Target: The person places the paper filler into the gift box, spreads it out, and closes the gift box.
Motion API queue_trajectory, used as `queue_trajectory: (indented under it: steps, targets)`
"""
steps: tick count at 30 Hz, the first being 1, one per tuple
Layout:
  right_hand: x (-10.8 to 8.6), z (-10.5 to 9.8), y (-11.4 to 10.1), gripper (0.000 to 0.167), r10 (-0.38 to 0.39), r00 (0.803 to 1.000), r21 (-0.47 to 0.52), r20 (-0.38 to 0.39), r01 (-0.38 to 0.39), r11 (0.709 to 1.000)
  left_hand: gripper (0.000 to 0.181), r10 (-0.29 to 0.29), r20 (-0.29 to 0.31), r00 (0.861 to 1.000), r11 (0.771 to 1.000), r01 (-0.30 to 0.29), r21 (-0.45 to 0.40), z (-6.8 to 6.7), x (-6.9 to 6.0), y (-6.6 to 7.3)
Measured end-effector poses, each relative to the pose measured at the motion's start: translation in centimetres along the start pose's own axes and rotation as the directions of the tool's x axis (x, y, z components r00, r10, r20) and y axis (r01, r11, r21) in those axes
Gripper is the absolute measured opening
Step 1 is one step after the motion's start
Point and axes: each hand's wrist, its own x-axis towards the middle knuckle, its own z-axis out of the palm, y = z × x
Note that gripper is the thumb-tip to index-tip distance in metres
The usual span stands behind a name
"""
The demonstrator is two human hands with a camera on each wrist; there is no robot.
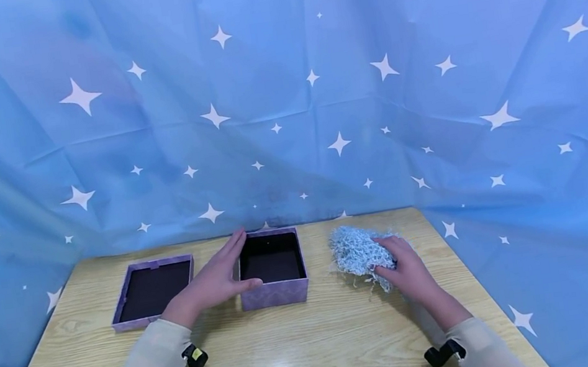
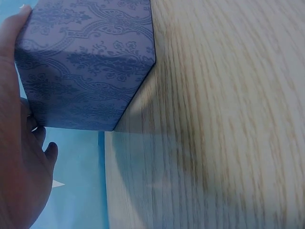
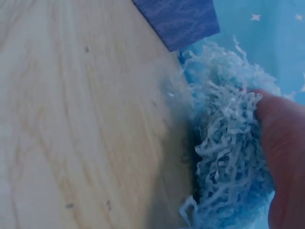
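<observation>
In the head view, a purple patterned box [image 1: 274, 294] with a black interior stands upright on the table, its top uncovered. My left hand [image 1: 216, 280] lies along its left side, fingers stretched toward the far corner and thumb by the near edge. The left wrist view shows that hand beside the patterned box wall [image 2: 90, 62]. To the right, a bundle of light blue shredded paper [image 1: 359, 251] rests on the table. My right hand [image 1: 409, 271] grips the bundle's right side. In the right wrist view, one digit presses into the paper strands [image 3: 228, 143]; other fingertips are hidden.
A shallow purple lid [image 1: 153, 291] with a black inside lies left of the box, just past my left hand. The wooden table [image 1: 316, 343] ends at a blue star-patterned curtain [image 1: 269, 86] behind. Small paper shreds lie near the bundle.
</observation>
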Motion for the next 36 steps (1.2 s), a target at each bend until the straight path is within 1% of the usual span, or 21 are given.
queue_trajectory:
  steps: [3, 7, 11, 17, 23, 28, 30, 36]
  targets:
    - [0.4, -0.3, -0.4, 0.061, -0.035, 0.998, 0.022, -0.043, 0.036, 0.999, 0.118, -0.001, -0.002, 1.0, 1.0, 0.001, 0.003, 0.1, 0.0, -0.1]
    - [0.9, -0.4, -0.8, 0.062, -0.059, 0.995, 0.023, -0.081, 0.061, 0.998, 0.119, -0.002, -0.002, 1.0, 1.0, 0.002, 0.004, 0.1, 0.0, 0.0]
    - [1.5, -0.6, -1.4, 0.064, -0.078, 0.992, 0.034, -0.103, 0.082, 0.996, 0.119, -0.001, -0.003, 1.0, 1.0, 0.001, -0.001, 0.0, 0.0, 0.0]
    - [2.7, -1.0, -2.6, 0.065, -0.091, 0.99, 0.058, -0.111, 0.098, 0.993, 0.118, 0.0, -0.002, 1.0, 1.0, 0.0, 0.0, 0.1, 0.0, -0.1]
    - [4.0, -0.9, -3.9, 0.065, -0.135, 0.986, 0.084, -0.092, 0.143, 0.986, 0.118, 0.0, 0.001, 1.0, 1.0, 0.0, -0.002, 0.0, 0.0, -0.1]
    - [5.1, -0.6, -5.0, 0.067, -0.195, 0.978, 0.112, -0.075, 0.203, 0.973, 0.118, 0.0, -0.001, 1.0, 1.0, 0.0, -0.006, -0.1, 0.0, 0.1]
    - [5.6, -0.5, -5.5, 0.067, -0.208, 0.976, 0.124, -0.06, 0.214, 0.969, 0.118, -0.001, -0.001, 1.0, 1.0, 0.001, -0.009, -0.1, -0.1, 0.2]
    - [6.9, -0.4, -7.1, 0.064, -0.204, 0.979, 0.116, 0.011, 0.202, 0.973, 0.118, -0.005, 0.002, 1.0, 1.0, 0.005, -0.012, -0.1, 0.0, 0.1]
